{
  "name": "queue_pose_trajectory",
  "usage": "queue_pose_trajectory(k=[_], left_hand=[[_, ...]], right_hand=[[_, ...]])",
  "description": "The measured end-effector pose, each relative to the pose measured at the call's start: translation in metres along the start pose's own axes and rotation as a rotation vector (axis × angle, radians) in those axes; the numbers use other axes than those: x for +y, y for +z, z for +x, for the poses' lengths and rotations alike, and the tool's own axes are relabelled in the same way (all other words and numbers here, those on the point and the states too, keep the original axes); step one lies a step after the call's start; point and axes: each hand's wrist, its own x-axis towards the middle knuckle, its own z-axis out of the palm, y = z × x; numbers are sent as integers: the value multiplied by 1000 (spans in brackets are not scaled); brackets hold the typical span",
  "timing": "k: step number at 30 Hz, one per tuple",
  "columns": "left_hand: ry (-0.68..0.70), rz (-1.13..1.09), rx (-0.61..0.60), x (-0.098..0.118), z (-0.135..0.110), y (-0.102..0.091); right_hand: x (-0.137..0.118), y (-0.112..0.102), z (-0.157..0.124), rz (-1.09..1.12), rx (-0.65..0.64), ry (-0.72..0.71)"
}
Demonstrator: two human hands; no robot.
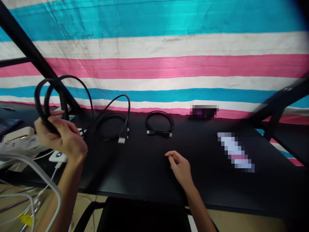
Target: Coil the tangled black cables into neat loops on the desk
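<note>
While the left hand [61,137] holds cable [38,96], a coil [173,123] lies inside desk edges [135,194].

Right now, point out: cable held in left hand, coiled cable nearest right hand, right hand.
Held cable [37,97], head view: left strand of its raised loop.
Coiled cable [165,134], head view: dark housing of its right-side plug.
Right hand [180,167], head view: back of the hand.

Black table [142,170]: two coiled cables [98,127] [159,111], white device [57,156], pale pixelated slab [233,149].
</note>
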Motion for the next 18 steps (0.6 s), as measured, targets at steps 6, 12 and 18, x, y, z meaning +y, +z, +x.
queue_pose_trajectory(k=[6,12,18], left_hand=[[-195,-319,-174,48,-48,-10],[-475,-272,-751,73,-131,-36],[-539,-305,-1198,76,-159,-43]], right_hand=[[-8,-2,1,249,-26,47],[-13,-15,0,704,-77,93],[-13,-23,-3,866,-123,171]])
